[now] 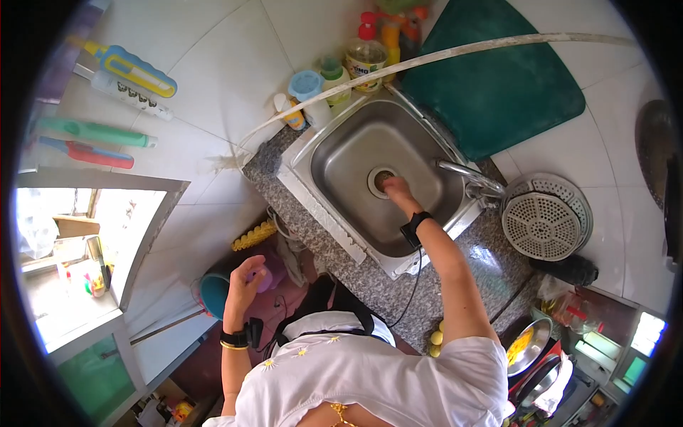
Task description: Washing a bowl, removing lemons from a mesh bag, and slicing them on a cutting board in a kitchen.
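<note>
My right hand (396, 190) reaches down into a stainless steel sink (349, 144), its fingers at the edge of the round drain (374, 184). The fingertips are partly hidden, and whether they grip something cannot be told. Dark brown matter shows inside the drain. To the left of the counter my left hand (246, 283) is raised with its fingers curved and apart, holding nothing. Both wrists wear black bands. A chrome faucet (469, 173) stands at the sink's right side.
Bottles (365, 61) line the back edge. A green board (496, 91) leans on the tiles, with a pale hose (453, 52) crossing before it. Metal steamer plates (541, 227) stand at the right. A thin cable (408, 304) hangs over the granite counter (347, 272). A teal bucket (213, 296) is lower left.
</note>
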Demonstrator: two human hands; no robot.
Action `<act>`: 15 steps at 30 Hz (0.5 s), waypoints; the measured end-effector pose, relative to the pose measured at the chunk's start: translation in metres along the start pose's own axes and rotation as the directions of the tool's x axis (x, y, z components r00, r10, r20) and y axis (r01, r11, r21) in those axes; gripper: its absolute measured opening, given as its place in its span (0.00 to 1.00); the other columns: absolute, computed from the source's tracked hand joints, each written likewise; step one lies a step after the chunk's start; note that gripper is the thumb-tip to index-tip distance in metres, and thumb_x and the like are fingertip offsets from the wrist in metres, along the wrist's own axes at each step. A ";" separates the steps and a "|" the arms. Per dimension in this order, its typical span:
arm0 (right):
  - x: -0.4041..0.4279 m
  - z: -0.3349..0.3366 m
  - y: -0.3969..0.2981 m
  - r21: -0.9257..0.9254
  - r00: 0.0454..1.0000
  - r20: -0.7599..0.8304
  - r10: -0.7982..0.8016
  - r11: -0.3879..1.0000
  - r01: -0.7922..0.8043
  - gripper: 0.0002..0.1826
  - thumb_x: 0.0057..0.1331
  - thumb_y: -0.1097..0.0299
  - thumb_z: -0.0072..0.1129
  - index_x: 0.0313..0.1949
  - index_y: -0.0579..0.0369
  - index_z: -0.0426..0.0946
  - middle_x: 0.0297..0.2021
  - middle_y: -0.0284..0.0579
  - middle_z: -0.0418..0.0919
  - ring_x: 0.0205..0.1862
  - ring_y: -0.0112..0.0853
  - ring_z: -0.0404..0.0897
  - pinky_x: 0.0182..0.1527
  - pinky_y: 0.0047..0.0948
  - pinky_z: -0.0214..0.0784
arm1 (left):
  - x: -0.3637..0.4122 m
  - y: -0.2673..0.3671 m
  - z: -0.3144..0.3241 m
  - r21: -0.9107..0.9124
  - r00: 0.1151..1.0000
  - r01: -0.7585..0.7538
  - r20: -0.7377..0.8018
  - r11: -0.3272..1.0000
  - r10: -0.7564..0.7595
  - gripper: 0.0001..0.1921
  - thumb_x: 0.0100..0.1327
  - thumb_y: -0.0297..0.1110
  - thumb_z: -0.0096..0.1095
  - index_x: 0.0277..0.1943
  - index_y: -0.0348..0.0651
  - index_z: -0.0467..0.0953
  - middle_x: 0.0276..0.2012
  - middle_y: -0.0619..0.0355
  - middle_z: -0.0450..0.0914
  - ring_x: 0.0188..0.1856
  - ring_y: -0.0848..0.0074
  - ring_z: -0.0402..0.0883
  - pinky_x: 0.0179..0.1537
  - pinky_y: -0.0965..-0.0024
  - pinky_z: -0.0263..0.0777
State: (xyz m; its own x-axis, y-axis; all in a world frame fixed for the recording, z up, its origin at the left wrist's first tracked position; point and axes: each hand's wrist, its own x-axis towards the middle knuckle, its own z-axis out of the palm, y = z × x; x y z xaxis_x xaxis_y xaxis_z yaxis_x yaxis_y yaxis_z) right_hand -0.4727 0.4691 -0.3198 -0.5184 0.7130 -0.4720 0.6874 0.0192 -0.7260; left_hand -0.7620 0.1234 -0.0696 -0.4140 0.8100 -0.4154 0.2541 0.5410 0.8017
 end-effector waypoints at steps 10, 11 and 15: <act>-0.003 -0.009 -0.008 -0.519 0.853 -0.421 -0.308 0.853 0.052 0.15 0.52 0.74 0.55 0.41 0.54 0.78 0.46 0.49 0.76 0.51 0.44 0.72 0.54 0.39 0.65 | 0.000 0.006 0.004 -0.018 0.999 0.044 0.017 0.999 -0.044 0.17 0.59 0.24 0.59 0.52 0.34 0.73 0.43 0.53 0.80 0.47 0.74 0.78 0.46 0.73 0.70; -0.005 -0.009 -0.014 -0.297 0.933 -0.231 -0.278 0.933 0.204 0.16 0.52 0.74 0.53 0.43 0.56 0.77 0.48 0.49 0.75 0.52 0.45 0.72 0.55 0.39 0.65 | -0.001 0.004 0.003 -0.015 0.999 0.031 0.008 0.999 -0.031 0.17 0.59 0.24 0.59 0.52 0.34 0.73 0.43 0.53 0.80 0.47 0.74 0.78 0.46 0.73 0.70; -0.004 -0.013 -0.012 -0.247 0.891 -0.446 -0.084 0.968 -0.032 0.14 0.50 0.74 0.56 0.39 0.56 0.77 0.40 0.50 0.78 0.46 0.47 0.74 0.50 0.40 0.68 | -0.001 0.002 0.003 -0.008 0.999 0.030 0.013 1.000 -0.030 0.17 0.59 0.25 0.59 0.52 0.35 0.73 0.44 0.54 0.80 0.47 0.74 0.78 0.45 0.74 0.70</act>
State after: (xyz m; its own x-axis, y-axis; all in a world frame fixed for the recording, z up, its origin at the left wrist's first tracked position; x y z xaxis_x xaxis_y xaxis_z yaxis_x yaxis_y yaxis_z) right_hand -0.4729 0.4751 -0.3027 -0.2932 0.9463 -0.1364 0.8080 0.1690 -0.5645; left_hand -0.7581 0.1239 -0.0689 -0.4099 0.7961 -0.4452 0.2344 0.5637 0.7920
